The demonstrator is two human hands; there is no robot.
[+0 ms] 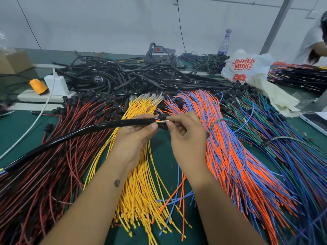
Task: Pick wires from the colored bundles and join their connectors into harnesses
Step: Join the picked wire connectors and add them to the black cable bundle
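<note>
A green workbench (pixel 162 152) against a pale wall carries the wire bundles. Over its middle, the left hand (pixel 136 133) grips the end of a black sleeve (pixel 88 129) with wire tips poking out, while the right hand (pixel 184 131) pinches a small metal terminal (pixel 163 121) beside a black connector (pixel 163 116). The terminal looks light, thin and easily bent, so it is best held just behind the metal; the sleeve seems limp and glossy, perhaps slippery. Yellow wires (pixel 141 191) lie below, orange and blue wires (pixel 230 156) to the right, red and black wires (pixel 53 165) to the left.
</note>
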